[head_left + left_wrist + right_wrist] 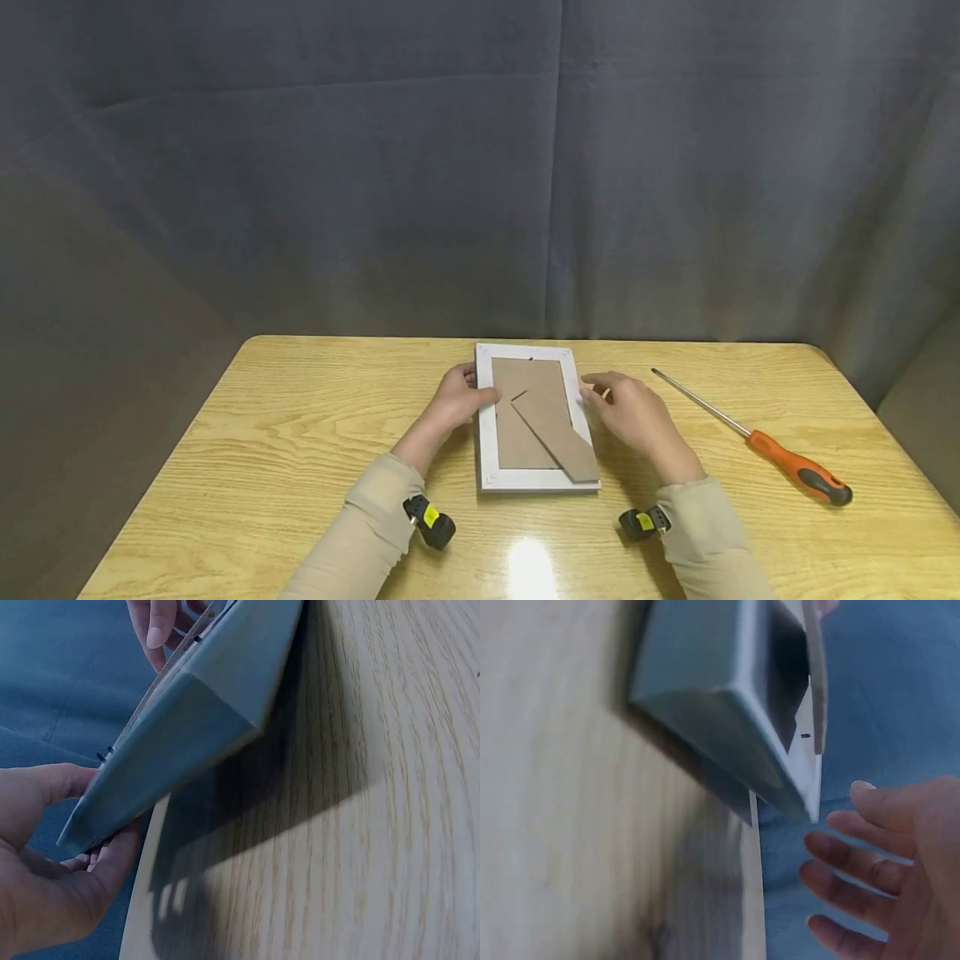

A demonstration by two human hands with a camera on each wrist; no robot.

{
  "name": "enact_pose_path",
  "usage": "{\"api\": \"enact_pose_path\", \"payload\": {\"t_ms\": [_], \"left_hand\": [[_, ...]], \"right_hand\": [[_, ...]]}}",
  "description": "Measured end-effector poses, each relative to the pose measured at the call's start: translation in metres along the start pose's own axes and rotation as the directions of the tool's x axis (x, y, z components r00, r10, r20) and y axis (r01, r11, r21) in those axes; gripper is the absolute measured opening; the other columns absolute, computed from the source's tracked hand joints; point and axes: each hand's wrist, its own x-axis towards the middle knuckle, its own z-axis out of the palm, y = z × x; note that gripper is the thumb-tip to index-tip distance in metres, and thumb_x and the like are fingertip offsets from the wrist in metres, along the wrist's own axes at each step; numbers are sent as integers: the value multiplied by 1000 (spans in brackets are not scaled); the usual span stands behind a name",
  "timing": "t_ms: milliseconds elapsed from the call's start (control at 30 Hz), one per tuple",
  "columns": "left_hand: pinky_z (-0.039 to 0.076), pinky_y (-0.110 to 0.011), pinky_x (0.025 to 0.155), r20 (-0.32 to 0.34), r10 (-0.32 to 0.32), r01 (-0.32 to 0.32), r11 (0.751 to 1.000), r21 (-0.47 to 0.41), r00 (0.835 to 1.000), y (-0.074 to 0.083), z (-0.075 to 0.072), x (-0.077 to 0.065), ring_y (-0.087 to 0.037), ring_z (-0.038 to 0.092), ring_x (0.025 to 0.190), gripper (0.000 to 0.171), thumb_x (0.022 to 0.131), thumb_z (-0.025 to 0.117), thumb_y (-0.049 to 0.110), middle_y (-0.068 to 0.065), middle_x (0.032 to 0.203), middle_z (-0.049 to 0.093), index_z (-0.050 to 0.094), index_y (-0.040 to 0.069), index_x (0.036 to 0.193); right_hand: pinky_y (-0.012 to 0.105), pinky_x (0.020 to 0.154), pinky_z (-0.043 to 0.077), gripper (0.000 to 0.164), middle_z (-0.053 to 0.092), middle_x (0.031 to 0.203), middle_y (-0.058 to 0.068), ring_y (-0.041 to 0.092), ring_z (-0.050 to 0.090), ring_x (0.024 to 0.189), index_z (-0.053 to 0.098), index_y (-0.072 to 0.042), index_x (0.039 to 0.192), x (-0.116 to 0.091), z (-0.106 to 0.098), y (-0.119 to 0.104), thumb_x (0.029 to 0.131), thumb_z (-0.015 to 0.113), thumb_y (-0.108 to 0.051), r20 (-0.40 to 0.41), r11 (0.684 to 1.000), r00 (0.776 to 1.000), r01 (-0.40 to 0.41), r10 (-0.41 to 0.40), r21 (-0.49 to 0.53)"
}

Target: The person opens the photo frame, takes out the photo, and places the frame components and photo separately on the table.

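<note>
A white picture frame is face down, its brown backing board showing, with a cardboard stand leg slanting toward its near right corner. My left hand grips the left edge, thumb on top and fingers underneath. In the left wrist view the frame is at least partly off the table, casting a shadow below. My right hand is by the right edge. The right wrist view shows that hand with spread, relaxed fingers, a gap between them and the frame.
On the right of the wooden table lies a screwdriver with an orange and black handle, its shaft pointing to the far left. Behind the table's far edge hangs a dark grey curtain.
</note>
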Motion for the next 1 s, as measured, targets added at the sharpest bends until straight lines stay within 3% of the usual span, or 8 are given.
{"api": "enact_pose_path", "payload": {"t_ms": [200, 333, 433, 600, 700, 833, 1000], "left_hand": [[55, -44, 91, 16, -22, 21, 1000, 13, 1000, 1, 1, 0, -32, 63, 102, 68, 81, 64, 15, -28, 130, 54, 36, -9, 138], [53, -47, 94, 12, -29, 29, 999, 19, 1000, 1, 2, -1, -34, 61, 106, 70, 81, 64, 16, -28, 132, 52, 35, -10, 139], [48, -51, 100, 4, -37, 36, 999, 20, 999, 1, 2, 0, -36, 58, 111, 70, 81, 65, 17, -29, 135, 50, 34, -9, 139], [40, -55, 107, 0, -60, 60, 998, 5, 998, -1, 2, 0, -39, 51, 119, 72, 82, 65, 17, -29, 139, 47, 33, -8, 140], [41, -53, 107, 1, -68, 68, 998, 2, 998, -4, 3, 1, -39, 52, 118, 72, 82, 66, 16, -30, 138, 47, 32, -9, 140], [41, -52, 106, -4, -83, 83, 997, 2, 997, -7, 2, 0, -38, 52, 118, 72, 82, 67, 16, -30, 139, 47, 33, -8, 140], [42, -53, 105, 7, -85, 85, 996, 3, 996, -10, 1, 0, -36, 55, 114, 69, 83, 65, 18, -29, 134, 52, 35, -8, 139]], "right_hand": [[25, 46, 39, 30, 66, 77, 0, 9, 49, 59, 68, -12, 114, -16, -2, -7, 89, 61, -25, -66, 988, 990, 120, -127, -102], [25, 47, 44, 33, 69, 80, -2, 7, 52, 61, 66, -13, 116, -28, -4, -14, 85, 65, -25, -112, 956, 961, 230, -253, -184], [30, 50, 50, 35, 70, 83, 1, 11, 57, 64, 66, -12, 116, -36, -4, -20, 84, 66, -26, -152, 913, 919, 321, -365, -252], [34, 57, 57, 34, 71, 86, 1, 15, 63, 71, 66, -10, 111, -45, 1, -32, 80, 68, -23, -195, 812, 807, 480, -557, -332], [33, 61, 58, 34, 71, 88, 1, 14, 63, 76, 66, -9, 109, -51, 6, -40, 78, 70, -23, -180, 751, 747, 559, -640, -351], [33, 63, 58, 35, 69, 92, -1, 14, 62, 81, 66, -11, 109, -58, 14, -51, 79, 69, -28, -109, 685, 706, 621, -700, -381], [35, 65, 57, 44, 66, 92, -1, 15, 61, 83, 63, -11, 111, -64, 25, -62, 75, 71, -35, 11, 614, 685, 659, -728, -436]]}}
